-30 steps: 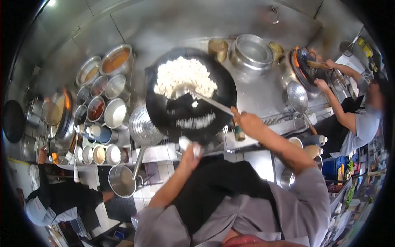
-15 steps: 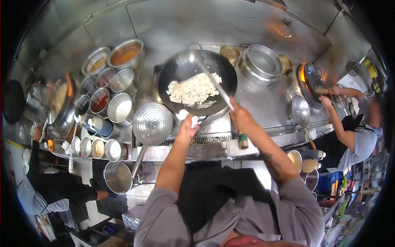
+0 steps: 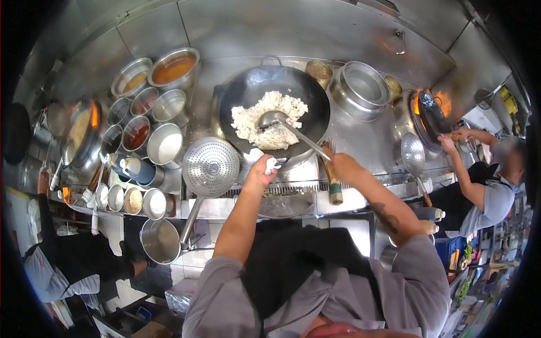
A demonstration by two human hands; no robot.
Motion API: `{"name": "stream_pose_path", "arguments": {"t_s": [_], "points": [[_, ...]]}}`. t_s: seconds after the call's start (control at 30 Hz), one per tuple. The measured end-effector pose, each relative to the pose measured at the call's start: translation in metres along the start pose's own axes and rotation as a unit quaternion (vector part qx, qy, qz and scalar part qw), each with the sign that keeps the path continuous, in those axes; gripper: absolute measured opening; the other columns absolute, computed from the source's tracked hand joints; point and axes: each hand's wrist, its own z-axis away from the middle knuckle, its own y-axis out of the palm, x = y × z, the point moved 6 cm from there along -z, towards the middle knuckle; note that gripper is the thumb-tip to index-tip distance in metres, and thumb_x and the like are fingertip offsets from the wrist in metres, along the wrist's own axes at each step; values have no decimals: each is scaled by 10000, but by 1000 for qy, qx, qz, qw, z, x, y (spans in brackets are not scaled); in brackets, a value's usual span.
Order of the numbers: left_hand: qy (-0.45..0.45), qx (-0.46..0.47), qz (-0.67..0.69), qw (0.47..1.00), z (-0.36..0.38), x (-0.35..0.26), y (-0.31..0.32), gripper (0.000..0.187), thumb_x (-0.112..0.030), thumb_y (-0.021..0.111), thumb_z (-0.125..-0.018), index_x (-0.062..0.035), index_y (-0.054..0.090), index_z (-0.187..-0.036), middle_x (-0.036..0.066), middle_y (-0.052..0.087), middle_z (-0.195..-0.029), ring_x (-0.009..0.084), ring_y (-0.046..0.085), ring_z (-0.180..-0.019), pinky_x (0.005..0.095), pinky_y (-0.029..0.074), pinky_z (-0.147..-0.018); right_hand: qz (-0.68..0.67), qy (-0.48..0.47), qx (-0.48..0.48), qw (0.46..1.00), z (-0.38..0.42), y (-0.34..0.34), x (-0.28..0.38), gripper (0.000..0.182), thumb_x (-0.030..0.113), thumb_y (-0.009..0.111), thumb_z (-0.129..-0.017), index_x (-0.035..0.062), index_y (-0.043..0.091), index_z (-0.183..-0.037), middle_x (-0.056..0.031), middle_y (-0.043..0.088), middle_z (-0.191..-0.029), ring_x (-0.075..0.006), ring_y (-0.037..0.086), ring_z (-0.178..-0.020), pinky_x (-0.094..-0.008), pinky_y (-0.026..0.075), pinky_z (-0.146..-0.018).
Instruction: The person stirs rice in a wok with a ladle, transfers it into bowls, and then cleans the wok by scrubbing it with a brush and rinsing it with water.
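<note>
A large black wok (image 3: 309, 90) sits on the stove in front of me, with a mass of white rice-like food (image 3: 253, 123) in its middle. My right hand (image 3: 342, 168) is closed around the end of a metal ladle (image 3: 304, 141). The ladle's bowl rests in the food, its rounded back turned up. At the wok's near rim, my left hand (image 3: 261, 172) grips the wok handle through a folded white cloth (image 3: 270, 163); the handle itself is mostly hidden. Just beside my right hand lies a bamboo brush (image 3: 335, 191).
A perforated strainer (image 3: 211, 167) lies left of the wok, over a pot (image 3: 160, 241). Several metal containers of sauces and seasonings (image 3: 164, 145) crowd the left. Stacked steel pots (image 3: 360, 96) stand at right. Co-workers stand at both sides, near a flaming burner (image 3: 417, 107) at right.
The ladle has come down from the wok's far side into the food, and its bowl now presses there. The food has shifted and spread. My left hand stays at the near rim.
</note>
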Motion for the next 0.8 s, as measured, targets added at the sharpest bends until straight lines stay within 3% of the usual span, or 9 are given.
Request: {"name": "stream_pose_path", "arguments": {"t_s": [0.17,0.27,0.33,0.43,0.5,0.6,0.7,0.73,0.8], "points": [[16,-27,-24,999,8,-5,7,52,-116,569,-830,-84,540,-858,66,572,-718,155,521,-568,226,357,-376,-52,-16,-55,997,66,-51,5,385,138,502,-893,-10,463,-1247,-253,600,-729,-419,603,-718,-491,478,-672],[33,61,-6,998,-19,4,-13,52,-141,554,-855,-97,540,-880,53,587,-750,154,533,-577,239,395,-413,-54,-13,-21,998,77,-13,-6,390,142,523,-883,-5,470,-1240,-248,605,-720,-419,604,-723,-493,477,-674],[87,-47,27,995,41,26,17,55,-140,526,-877,-111,524,-830,30,573,-730,143,528,-595,241,359,-397,-6,-14,-9,1000,45,24,-16,459,137,541,-874,-4,433,-1298,-252,616,-747,-416,610,-722,-485,484,-674],[49,-57,20,997,123,41,52,28,-158,530,-886,-138,511,-890,28,562,-744,146,523,-611,235,356,-415,-82,-33,-11,996,65,-24,6,477,119,542,-884,47,415,-1338,-254,621,-776,-421,611,-715,-484,483,-668],[62,-46,34,996,104,32,43,30,-161,519,-893,-146,506,-916,30,568,-761,149,527,-626,236,352,-416,-128,-40,3,991,85,-36,9,467,121,545,-888,67,422,-1335,-255,619,-782,-428,604,-708,-484,480,-665],[97,42,16,994,85,24,41,69,-159,504,-905,-158,492,-973,25,577,-796,158,533,-645,249,341,-413,-190,-99,-11,977,102,-71,17,457,138,554,-902,99,439,-1343,-189,612,-710,-331,594,-569,-421,481,-566],[51,-87,-11,995,175,46,62,70,-190,519,-907,-122,514,-923,12,568,-757,148,521,-611,257,330,-410,-442,65,209,870,131,-74,14,445,135,541,-937,84,437,-1367,-1,437,-587,-39,414,-494,-225,388,-470],[48,-92,-16,994,162,40,51,70,-190,519,-907,-122,514,-923,12,568,-757,148,521,-611,257,330,-410,-449,67,210,866,118,-66,7,445,135,541,-937,84,437,-1367,-1,437,-587,-39,414,-494,-225,388,-470],[61,12,32,998,116,23,34,94,-207,498,-917,-119,526,-902,18,569,-739,145,520,-596,257,327,-401,-250,-8,149,957,79,-31,-13,439,133,534,-926,57,449,-1350,-51,508,-594,-110,497,-488,-288,437,-479]]}}
